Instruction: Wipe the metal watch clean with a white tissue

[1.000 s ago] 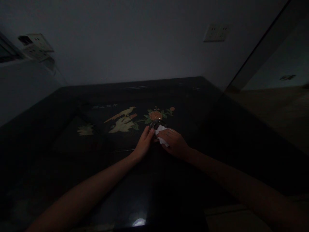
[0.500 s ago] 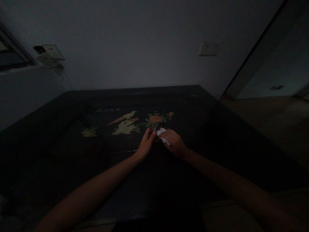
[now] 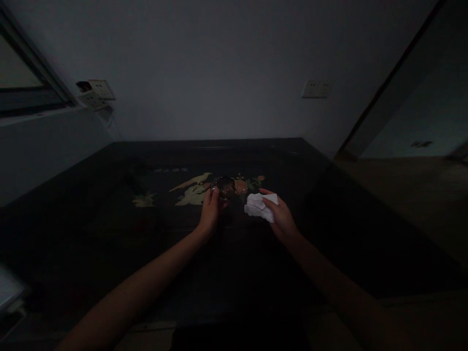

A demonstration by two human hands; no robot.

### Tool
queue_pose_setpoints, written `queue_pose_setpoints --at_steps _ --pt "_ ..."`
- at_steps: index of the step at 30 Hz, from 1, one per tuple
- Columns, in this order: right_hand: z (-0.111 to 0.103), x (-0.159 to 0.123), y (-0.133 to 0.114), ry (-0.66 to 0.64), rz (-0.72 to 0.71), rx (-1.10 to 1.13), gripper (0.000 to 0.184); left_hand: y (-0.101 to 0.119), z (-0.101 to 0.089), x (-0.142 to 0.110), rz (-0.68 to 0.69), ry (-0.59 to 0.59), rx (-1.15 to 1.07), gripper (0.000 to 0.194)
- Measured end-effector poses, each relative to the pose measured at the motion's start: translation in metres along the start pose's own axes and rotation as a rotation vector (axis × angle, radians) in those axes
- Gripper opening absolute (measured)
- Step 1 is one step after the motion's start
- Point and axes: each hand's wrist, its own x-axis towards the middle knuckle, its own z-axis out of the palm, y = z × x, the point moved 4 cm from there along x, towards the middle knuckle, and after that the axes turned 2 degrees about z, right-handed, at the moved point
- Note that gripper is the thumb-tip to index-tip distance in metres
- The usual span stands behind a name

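My left hand [image 3: 210,212] is closed around the left side of a small round glass bowl [image 3: 225,188], with the thumb near its rim. The bowl looks clear with dark tones, and its opening tilts towards me. In my right hand [image 3: 285,217] a crumpled white tissue [image 3: 259,206] is pinched between thumb and fingers. The tissue is to the right of the bowl and apart from it. Both hands are above a dark table [image 3: 204,273] whose top carries an inlaid bird [image 3: 193,181] and flowers [image 3: 240,186].
A pale wall rises behind the table, with a socket plate [image 3: 316,89] on the right and sockets with a plug-in adapter [image 3: 95,97] on the left. A window frame [image 3: 32,92] is at upper left. A blurred whitish object [image 3: 9,290] stands at the left edge.
My right hand has drawn the tissue away from the bowl to the right. My left hand has moved slightly left with the bowl, whose opening now shows. The view has shifted a little.
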Motion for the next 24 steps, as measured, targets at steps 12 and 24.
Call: queue_pose_setpoints --at_steps 12,24 --pt "0.01 -0.018 0.002 -0.165 -0.304 -0.564 0.029 -0.014 0.004 -0.045 -0.153 0.042 -0.13 0.041" --pt "0.021 -0.03 0.011 -0.373 -0.121 -0.536 0.039 -0.019 -0.005 -0.036 -0.088 -0.015 0.005 0.043"
